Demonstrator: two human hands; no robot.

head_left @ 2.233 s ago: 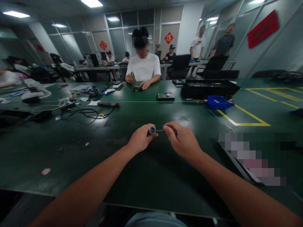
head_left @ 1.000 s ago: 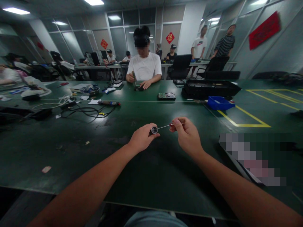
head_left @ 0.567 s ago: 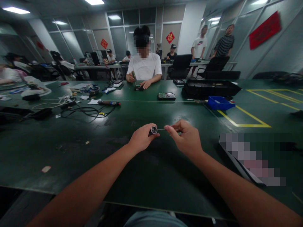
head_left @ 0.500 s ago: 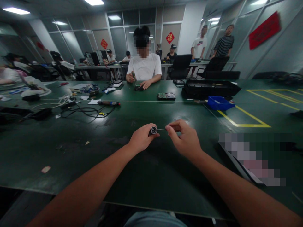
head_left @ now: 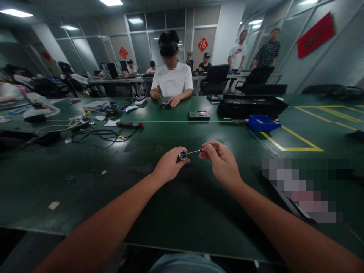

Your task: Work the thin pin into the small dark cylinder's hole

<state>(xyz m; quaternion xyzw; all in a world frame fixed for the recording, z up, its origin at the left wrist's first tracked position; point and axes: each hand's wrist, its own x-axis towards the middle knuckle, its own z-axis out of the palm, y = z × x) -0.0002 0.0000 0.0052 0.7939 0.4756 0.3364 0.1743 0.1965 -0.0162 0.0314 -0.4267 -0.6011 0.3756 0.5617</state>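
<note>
Left hand [head_left: 167,166]: curled round a dark cylinder [head_left: 182,155], nearer us than the blue tray [head_left: 261,126] and well left of it.
Right hand [head_left: 224,161]: thumb and fingers pinching what looks like a slim screwdriver [head_left: 193,152], also nearer us and left of the tray, between it and the cylinder.
Just changed: half a second ago we had the shaft almost level with fingers over its root; now the red collar [head_left: 201,150] shows and the shaft slants. We'd call that a re-grip or twist, so the fiddling looks unfinished.
Screwdriver direction: tip left, away from the tray; long axis crosswise, handle end slightly higher in view.
Cylinder direction: open end facing us.
Tip: at the opening; we can't tell how deep.
</note>
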